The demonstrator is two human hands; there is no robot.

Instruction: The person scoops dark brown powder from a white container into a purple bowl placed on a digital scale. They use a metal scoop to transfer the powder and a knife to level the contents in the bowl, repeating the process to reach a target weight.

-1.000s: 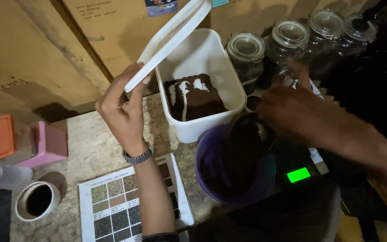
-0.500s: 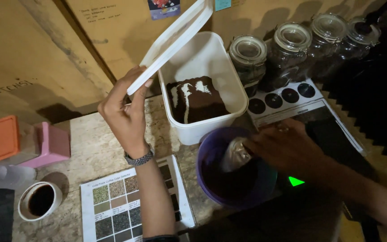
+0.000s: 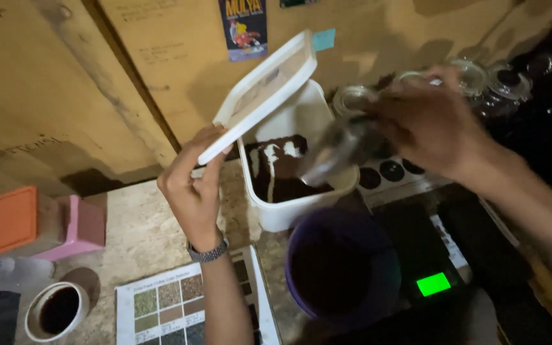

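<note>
Head view: your left hand [image 3: 193, 185] fingers pinch white lid [image 3: 260, 92], tilted up clear of white tub [image 3: 289, 211]. Your right hand [image 3: 429, 124] grips blurred scoop [image 3: 337, 150] above tub's dark grounds [image 3: 282, 172]; purple bowl [image 3: 343, 271] below fingers.

Dim room; brown board wall [image 3: 65, 83]; speckled stone counter [image 3: 135, 236].

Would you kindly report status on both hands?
Left hand holds white lid up. Right hand holds scoop over white tub. Purple bowl below.
</note>
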